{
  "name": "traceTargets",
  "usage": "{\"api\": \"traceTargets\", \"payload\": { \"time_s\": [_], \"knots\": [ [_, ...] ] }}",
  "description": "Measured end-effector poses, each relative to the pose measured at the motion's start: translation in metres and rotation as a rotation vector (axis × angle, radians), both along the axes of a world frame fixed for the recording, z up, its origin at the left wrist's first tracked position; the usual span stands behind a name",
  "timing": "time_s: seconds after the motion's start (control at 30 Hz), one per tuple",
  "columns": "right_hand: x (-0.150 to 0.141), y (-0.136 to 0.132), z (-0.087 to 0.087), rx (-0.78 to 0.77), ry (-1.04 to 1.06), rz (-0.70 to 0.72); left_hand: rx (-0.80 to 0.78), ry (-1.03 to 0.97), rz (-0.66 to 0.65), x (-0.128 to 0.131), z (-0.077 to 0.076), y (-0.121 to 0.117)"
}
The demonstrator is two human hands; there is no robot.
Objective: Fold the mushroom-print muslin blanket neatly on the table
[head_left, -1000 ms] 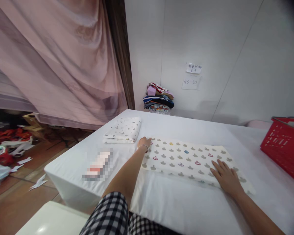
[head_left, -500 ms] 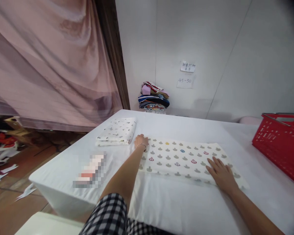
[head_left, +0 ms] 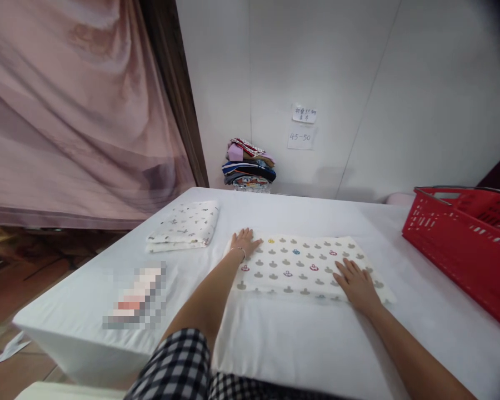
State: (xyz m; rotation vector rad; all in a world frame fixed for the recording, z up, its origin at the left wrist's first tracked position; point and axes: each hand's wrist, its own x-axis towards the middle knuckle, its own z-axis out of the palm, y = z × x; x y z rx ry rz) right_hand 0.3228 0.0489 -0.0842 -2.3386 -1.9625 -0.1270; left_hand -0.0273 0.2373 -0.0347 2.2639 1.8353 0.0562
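A white cloth printed with grey, yellow, blue and pink motifs lies folded on the white-covered table. My left hand rests on its far left corner, palm down with the fingers spread. On the cloth's right side my right hand lies flat, fingers stretched out. Neither hand grips anything. A plain white layer of fabric extends from under the printed part toward my lap. Left of my left hand sits a second folded white cloth with small dark prints.
A red plastic basket stands at the table's right. A pixelated object lies near the left edge. Behind the table, a stack of folded textiles stands against the wall, below paper signs. A pink curtain hangs at left.
The view has turned right, bringing more of the red basket in. My left hand has shifted slightly right on the printed cloth, its fingers more spread. My right hand still lies flat on it.
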Motion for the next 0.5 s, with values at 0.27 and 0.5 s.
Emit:
{"api": "traceTargets", "payload": {
  "time_s": [0.27,0.5],
  "knots": [
    [-0.003,0.001,0.007,-0.006,0.029,-0.023,0.034,-0.019,0.107,-0.039,0.002,-0.054],
    [-0.003,0.002,0.004,-0.039,0.051,-0.027,0.099,-0.122,0.333,-0.074,-0.007,-0.083]
  ]
}}
